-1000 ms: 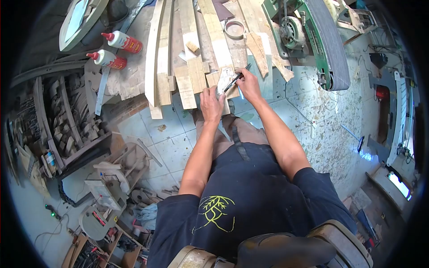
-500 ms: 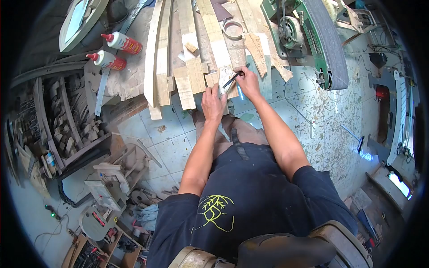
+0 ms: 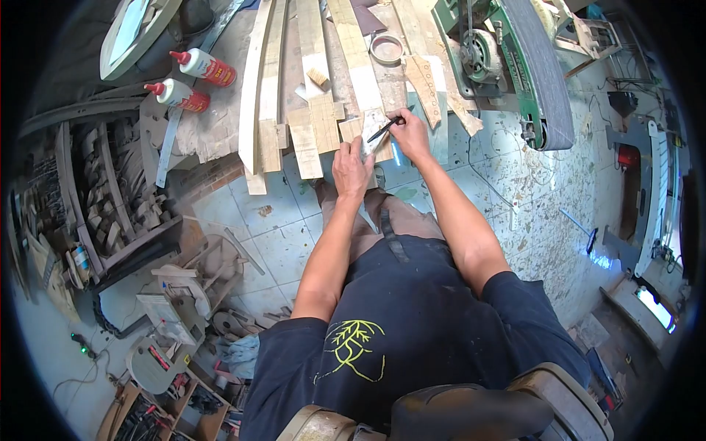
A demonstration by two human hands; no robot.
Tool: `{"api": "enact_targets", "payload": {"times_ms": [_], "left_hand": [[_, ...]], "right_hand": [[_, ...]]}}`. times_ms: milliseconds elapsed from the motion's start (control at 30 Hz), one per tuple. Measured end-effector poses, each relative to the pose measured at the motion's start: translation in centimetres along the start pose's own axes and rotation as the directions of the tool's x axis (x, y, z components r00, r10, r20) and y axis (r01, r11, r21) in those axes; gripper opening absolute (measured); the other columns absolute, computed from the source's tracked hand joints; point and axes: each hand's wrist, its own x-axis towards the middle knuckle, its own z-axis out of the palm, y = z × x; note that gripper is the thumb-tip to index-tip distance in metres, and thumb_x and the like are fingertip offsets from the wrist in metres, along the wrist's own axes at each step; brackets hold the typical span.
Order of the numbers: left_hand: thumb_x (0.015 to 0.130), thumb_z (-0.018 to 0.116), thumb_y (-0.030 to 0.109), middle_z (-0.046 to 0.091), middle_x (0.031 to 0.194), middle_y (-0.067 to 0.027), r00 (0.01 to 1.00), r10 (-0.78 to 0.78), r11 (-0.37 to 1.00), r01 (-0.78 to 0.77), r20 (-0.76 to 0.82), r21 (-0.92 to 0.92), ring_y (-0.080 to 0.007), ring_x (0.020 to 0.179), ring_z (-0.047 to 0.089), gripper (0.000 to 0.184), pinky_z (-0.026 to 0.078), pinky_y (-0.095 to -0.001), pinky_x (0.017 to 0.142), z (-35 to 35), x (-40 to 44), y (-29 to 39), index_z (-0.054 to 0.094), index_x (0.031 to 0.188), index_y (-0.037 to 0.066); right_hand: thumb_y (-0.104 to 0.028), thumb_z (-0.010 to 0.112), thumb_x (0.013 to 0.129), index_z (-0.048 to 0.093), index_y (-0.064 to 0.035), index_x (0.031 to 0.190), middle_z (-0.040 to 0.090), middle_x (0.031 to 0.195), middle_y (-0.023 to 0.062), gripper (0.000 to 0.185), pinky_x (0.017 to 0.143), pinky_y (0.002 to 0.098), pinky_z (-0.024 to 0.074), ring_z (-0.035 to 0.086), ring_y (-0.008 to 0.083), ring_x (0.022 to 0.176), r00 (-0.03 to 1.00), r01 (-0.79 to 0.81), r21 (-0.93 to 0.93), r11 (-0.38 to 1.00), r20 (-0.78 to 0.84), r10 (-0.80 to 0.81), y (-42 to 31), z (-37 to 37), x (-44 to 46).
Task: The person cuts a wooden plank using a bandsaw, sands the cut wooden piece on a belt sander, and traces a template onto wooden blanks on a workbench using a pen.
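In my right hand (image 3: 412, 137) is a dark pen (image 3: 383, 131), pinched between the fingers and slanting down to the left. Its tip points at a small whitish piece with dark marks (image 3: 373, 122). My left hand (image 3: 352, 170) has its fingers closed against the near left side of this piece, holding it over the end of a wooden strip; the exact grip is partly hidden. Just left of my hands lie short wooden blocks (image 3: 323, 123) on long strips. A perforated wooden piece (image 3: 422, 88) lies beyond my right hand.
Long wooden strips (image 3: 269, 81) run across the workbench. Two red-capped glue bottles (image 3: 180, 95) stand at left, and a roll of tape (image 3: 387, 49) lies at the back. A green belt sander (image 3: 518, 66) stands at right. A rack of wood offcuts (image 3: 110, 213) is at far left.
The pen has shifted very slightly in my right hand's grip over the whitish piece. My left hand stays in place; the whole view has moved a little.
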Motion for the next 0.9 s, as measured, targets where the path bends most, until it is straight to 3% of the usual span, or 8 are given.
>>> {"api": "enact_targets", "payload": {"times_ms": [33, 367, 467, 533, 600, 700, 900], "left_hand": [[0.072, 0.082, 0.016, 0.058, 0.099, -0.0122, 1.0, -0.004, 1.0, 0.004, 0.002, 0.001, -0.0315, 0.09, 0.061, 0.056, 0.052, -0.0431, 0.08, 0.0, 0.0, 0.1, 0.062, 0.124, 0.009], [0.078, 0.08, 0.015, 0.058, 0.101, -0.0137, 1.0, -0.022, 0.996, 0.024, 0.02, -0.082, -0.0329, 0.097, 0.06, 0.05, 0.05, -0.0425, 0.085, 0.1, -0.4, -0.6, 0.062, 0.124, 0.007], [0.081, 0.077, 0.014, 0.058, 0.102, -0.0144, 0.989, -0.14, 0.984, 0.133, -0.048, -0.119, -0.0336, 0.101, 0.059, 0.044, 0.049, -0.0424, 0.087, 0.0, -1.9, -1.8, 0.062, 0.122, 0.006], [0.082, 0.076, 0.013, 0.058, 0.104, -0.0152, 0.982, -0.19, 0.967, 0.188, 0.002, -0.175, -0.0348, 0.098, 0.06, 0.037, 0.05, -0.0433, 0.085, -0.1, -3.2, -2.6, 0.063, 0.117, 0.006], [0.082, 0.076, 0.012, 0.059, 0.105, -0.0149, 0.971, -0.223, 0.945, 0.238, 0.09, -0.225, -0.0347, 0.096, 0.061, 0.035, 0.051, -0.0434, 0.084, 0.0, -4.4, -3.4, 0.064, 0.115, 0.006], [0.081, 0.077, 0.012, 0.061, 0.101, -0.011, 0.992, -0.126, 0.969, 0.121, -0.01, -0.214, -0.0256, 0.08, 0.067, 0.032, 0.053, -0.0396, 0.077, 0.5, -5.0, -3.8, 0.067, 0.111, 0.006], [0.082, 0.077, 0.01, 0.063, 0.103, -0.0104, 0.99, -0.141, 0.964, 0.138, 0.004, -0.229, -0.0242, 0.082, 0.069, 0.028, 0.054, -0.0383, 0.077, 0.4, -5.1, -3.5, 0.07, 0.108, 0.007]], "right_hand": [[-0.011, 0.066, 0.08, 0.072, -0.0052, 0.103, 0.064, 0.071, 0.0059, 0.024, 0.065, 0.0317, 0.0498, 0.061, 0.016, 0.066, 1.0, 0.013, -0.007, 1.0, -0.005, -0.013, 0.2, 0.1, 0.0], [-0.011, 0.066, 0.078, 0.072, -0.0051, 0.101, 0.063, 0.071, 0.0071, 0.024, 0.065, 0.0322, 0.0501, 0.062, 0.0171, 0.066, 0.999, 0.033, 0.012, 0.999, -0.03, -0.032, 0.3, 0.3, 0.0], [-0.01, 0.066, 0.078, 0.072, -0.0051, 0.101, 0.064, 0.072, 0.009, 0.024, 0.066, 0.0337, 0.0507, 0.063, 0.0205, 0.068, 0.999, 0.021, 0.008, 1.0, -0.03, -0.02, 0.2, 0.2, 0.0], [-0.01, 0.065, 0.078, 0.071, -0.0046, 0.1, 0.068, 0.076, 0.0137, 0.023, 0.069, 0.0366, 0.052, 0.067, 0.0272, 0.071, 1.0, -0.004, -0.008, 1.0, -0.015, 0.003, -0.3, 0.0, -0.1], [-0.01, 0.065, 0.078, 0.071, -0.0048, 0.1, 0.068, 0.077, 0.014, 0.023, 0.069, 0.037, 0.0523, 0.067, 0.0278, 0.072, 1.0, -0.001, -0.009, 1.0, -0.012, 0.001, -0.3, 0.0, -0.1], [-0.01, 0.065, 0.078, 0.071, -0.005, 0.1, 0.069, 0.078, 0.0144, 0.023, 0.07, 0.0372, 0.0528, 0.068, 0.0283, 0.074, 1.0, -0.002, -0.027, 1.0, -0.012, 0.001, -0.2, 0.1, 0.0], [-0.01, 0.066, 0.078, 0.072, -0.0056, 0.101, 0.069, 0.08, 0.0143, 0.024, 0.072, 0.0366, 0.0535, 0.069, 0.0277, 0.076, 1.0, 0.015, -0.031, 0.999, -0.01, -0.015, -0.1, 0.1, 0.2]]}}
